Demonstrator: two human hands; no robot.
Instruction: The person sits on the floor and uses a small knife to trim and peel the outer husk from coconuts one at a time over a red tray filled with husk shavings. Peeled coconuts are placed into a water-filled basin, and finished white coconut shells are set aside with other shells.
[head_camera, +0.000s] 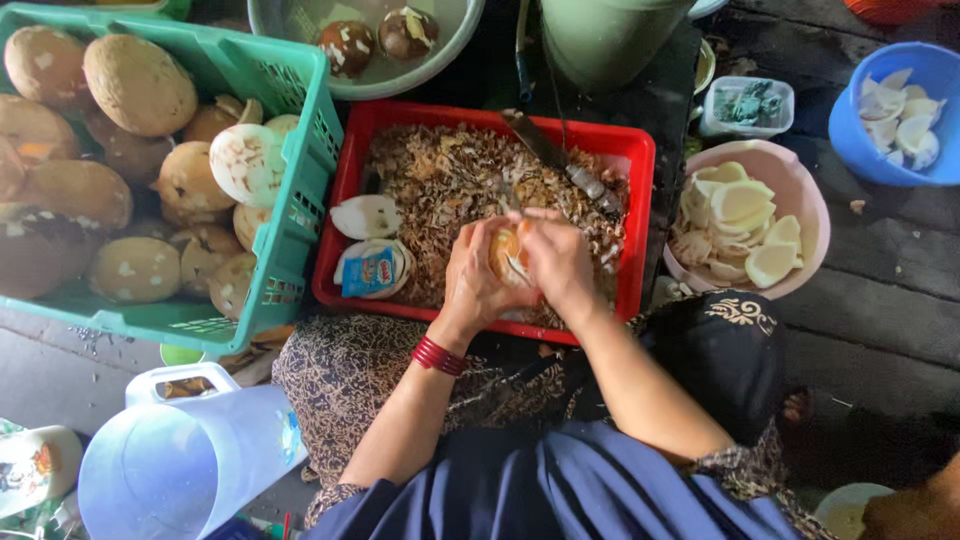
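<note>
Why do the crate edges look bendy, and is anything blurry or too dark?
Head view: the wide lens bows the green crate near the frame's edge; the hands, left hand and right hand, look slightly soft; light is even and dim, without glare; the bottom right corner falls into shadow.

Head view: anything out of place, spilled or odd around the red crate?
Nothing spilled: the brown shavings sit inside the red crate. One oddity: a small blue-and-white packet lies in a white coconut piece among the shavings. A long blade rests across the crate's far rim, edge unguarded. Both hands, left and right, grip one coconut piece.
</note>
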